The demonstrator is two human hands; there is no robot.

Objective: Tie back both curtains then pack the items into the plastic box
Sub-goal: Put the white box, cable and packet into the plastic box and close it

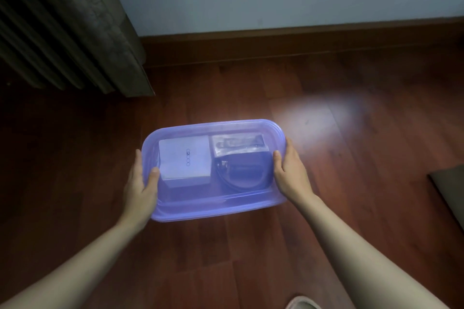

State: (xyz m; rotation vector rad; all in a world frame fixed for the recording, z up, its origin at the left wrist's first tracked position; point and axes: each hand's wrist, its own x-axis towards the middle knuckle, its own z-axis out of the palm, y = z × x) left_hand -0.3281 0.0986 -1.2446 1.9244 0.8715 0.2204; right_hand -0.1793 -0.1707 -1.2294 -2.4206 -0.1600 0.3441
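Observation:
A translucent blue plastic box (213, 208) with its lid on sits between my hands above the wooden floor. Through the lid I see a white carton (184, 158) on the left, a clear packet with dark parts (238, 144) at the back right, and a dark item with a coiled black cable (241, 170) in front of it. My left hand (141, 185) grips the box's left end, thumb on the lid. My right hand (291, 173) grips the right end, thumb on the rim. A dark grey curtain (82, 20) hangs at the upper left.
Reddish wooden floor (251, 258) all around, with a bright light patch (308, 118) right of the box. A wall and brown skirting board (276, 42) run behind. A dark mat edge (449, 190) lies at the far right; a shoe tip (302, 303) shows at the bottom.

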